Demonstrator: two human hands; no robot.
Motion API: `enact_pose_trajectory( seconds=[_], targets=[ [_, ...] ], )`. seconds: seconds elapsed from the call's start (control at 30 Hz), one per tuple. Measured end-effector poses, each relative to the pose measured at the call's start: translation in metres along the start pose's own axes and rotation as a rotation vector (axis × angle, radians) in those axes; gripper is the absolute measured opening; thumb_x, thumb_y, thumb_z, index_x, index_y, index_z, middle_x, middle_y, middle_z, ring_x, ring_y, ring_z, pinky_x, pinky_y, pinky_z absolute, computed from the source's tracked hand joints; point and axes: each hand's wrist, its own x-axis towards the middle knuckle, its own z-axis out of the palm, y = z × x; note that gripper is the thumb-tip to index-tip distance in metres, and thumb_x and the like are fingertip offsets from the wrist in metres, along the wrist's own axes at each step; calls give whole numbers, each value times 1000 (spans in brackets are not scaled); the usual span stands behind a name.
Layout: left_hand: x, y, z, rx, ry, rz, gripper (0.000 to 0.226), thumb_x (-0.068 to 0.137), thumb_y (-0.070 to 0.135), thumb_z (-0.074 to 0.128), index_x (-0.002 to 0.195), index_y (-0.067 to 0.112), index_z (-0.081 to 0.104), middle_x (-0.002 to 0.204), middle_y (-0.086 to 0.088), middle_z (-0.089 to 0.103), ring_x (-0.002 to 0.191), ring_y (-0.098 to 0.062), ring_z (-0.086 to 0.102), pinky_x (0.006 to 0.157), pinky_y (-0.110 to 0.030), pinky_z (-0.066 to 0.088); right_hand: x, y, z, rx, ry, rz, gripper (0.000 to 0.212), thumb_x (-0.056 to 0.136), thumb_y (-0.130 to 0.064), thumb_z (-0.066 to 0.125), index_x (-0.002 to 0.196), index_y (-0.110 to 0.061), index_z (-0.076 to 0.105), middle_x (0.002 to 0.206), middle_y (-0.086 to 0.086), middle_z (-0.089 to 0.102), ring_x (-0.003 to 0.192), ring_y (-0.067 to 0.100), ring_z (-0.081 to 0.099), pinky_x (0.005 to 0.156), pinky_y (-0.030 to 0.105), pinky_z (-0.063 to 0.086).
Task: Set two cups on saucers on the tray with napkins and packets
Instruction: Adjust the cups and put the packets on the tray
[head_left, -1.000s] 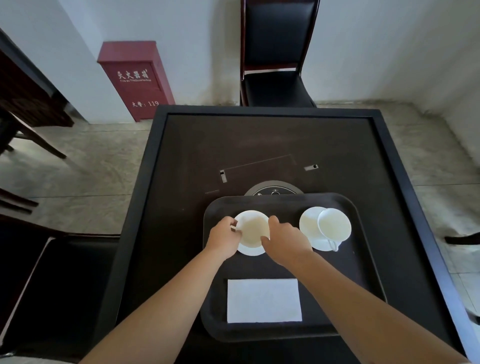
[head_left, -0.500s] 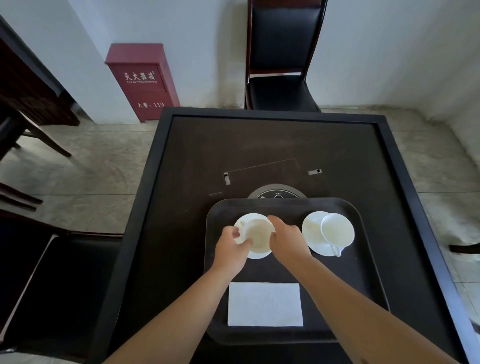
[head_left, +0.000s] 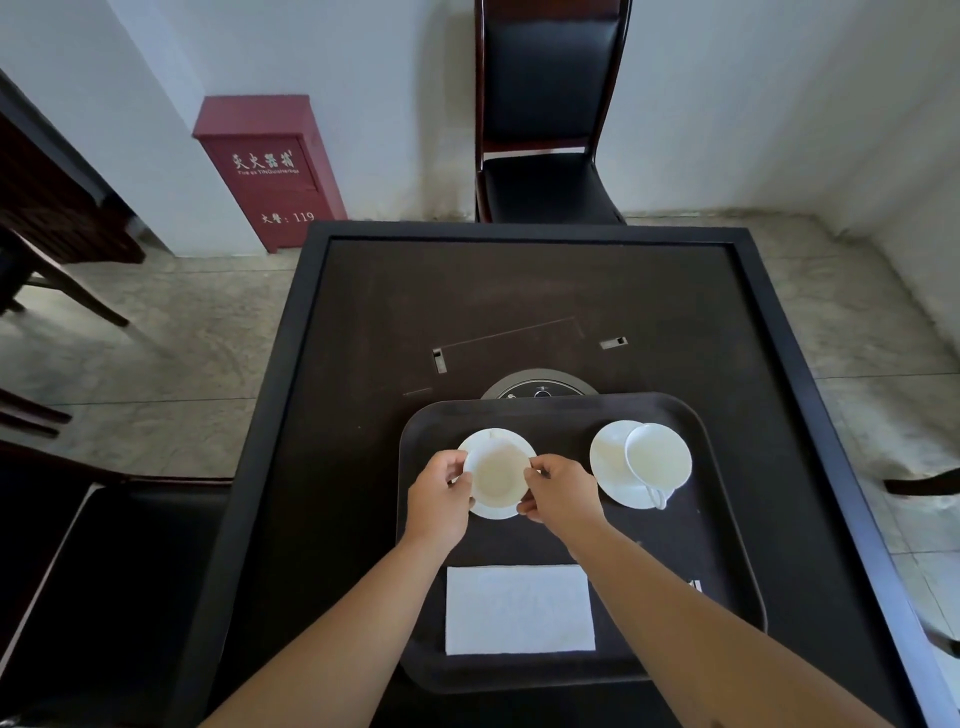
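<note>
left hand (head_left: 440, 496) and right hand (head_left: 558, 496) are both pinching the rim of the white ceramic cup (head_left: 497, 474), likely centring it on its white round saucer (head_left: 493, 512) | dark plastic tray (head_left: 727, 561) is sitting on the counter (head_left: 519, 291); second white cup (head_left: 657, 460) is resting off-centre on its saucer (head_left: 610, 467) | white folded napkin (head_left: 519, 609) is lying near; packets unseen

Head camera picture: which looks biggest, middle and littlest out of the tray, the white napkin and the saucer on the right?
1. Tray, by far the largest.
2. Napkin.
3. Right saucer, smallest, though it lies farther from the camera than the napkin, which shrinks it a little.
</note>
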Motion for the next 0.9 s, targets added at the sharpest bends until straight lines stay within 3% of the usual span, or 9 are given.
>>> enact_pose_trajectory(
  seconds=[0.17, 0.37, 0.5, 0.6, 0.67, 0.73, 0.8, 0.83, 0.9],
  targets=[
    [-2, 2, -2, 45, -19, 6, 21, 98, 18, 58, 118, 25, 58, 115, 7, 60, 110, -18, 59, 94, -41, 55, -1, 0, 1, 28, 5, 22, 25, 96, -23, 61, 120, -20, 64, 101, 2, 70, 69, 12, 70, 57, 18, 56],
    [-7, 12, -6, 113, -31, 11, 25, 98, 19, 57, 124, 22, 56, 125, 0, 62, 111, -19, 59, 95, -41, 54, -4, -1, 0, 18, 20, 13, 24, 96, -21, 60, 119, -19, 65, 105, 4, 69, 80, 16, 69, 72, 29, 60],
    [-10, 18, -11, 179, -94, -11, 41, 100, 24, 55, 140, 22, 48, 139, -3, 57, 124, -23, 54, 103, -39, 45, -8, -4, -7, -4, 28, 8, 23, 98, -26, 54, 114, -17, 68, 93, 0, 68, 68, 10, 65, 52, 18, 53],
    [-18, 20, -20, 155, -136, -36, 60, 98, 33, 57, 152, 25, 31, 152, -1, 43, 137, -26, 43, 110, -41, 36, -16, -8, -16, -51, -31, 34, 33, 98, -38, 48, 105, -11, 67, 79, 2, 66, 69, 17, 65, 62, 34, 60],
    [-29, 19, -27, 247, -142, 21, 67, 96, 41, 58, 153, 27, 25, 159, 0, 33, 143, -25, 34, 114, -43, 30, -26, -4, -22, -186, -51, -20, 37, 97, -45, 45, 110, -15, 63, 79, -2, 64, 70, 13, 63, 57, 29, 53],
    [-43, 16, -34, 367, -149, 93, 74, 94, 48, 58, 155, 29, 20, 164, 1, 20, 148, -24, 22, 116, -43, 25, -41, 3, -26, -320, -62, -107, 40, 95, -51, 48, 122, -22, 55, 90, -8, 64, 76, 11, 62, 60, 23, 49],
    [-59, 12, -42, 508, -156, 159, 78, 93, 56, 54, 155, 31, 14, 166, 1, 9, 151, -23, 12, 116, -43, 24, -58, 13, -28, -465, -78, -214, 53, 90, -56, 54, 135, -29, 43, 118, -8, 63, 98, 13, 61, 82, 34, 55],
    [-67, 9, -46, 599, -151, 192, 79, 92, 60, 51, 155, 32, 12, 166, 1, 5, 151, -23, 9, 116, -43, 25, -67, 19, -28, -567, -73, -266, 63, 87, -60, 56, 141, -32, 36, 137, -6, 53, 116, 19, 55, 96, 43, 50],
    [-87, 5, -53, 785, -121, 265, 82, 90, 67, 44, 155, 34, 8, 166, 1, 0, 152, -25, 4, 116, -46, 25, -85, 30, -27, -751, -48, -350, 83, 82, -72, 51, 149, -37, 16, 162, -3, 19, 144, 29, 25, 112, 54, 28]
  ],
)
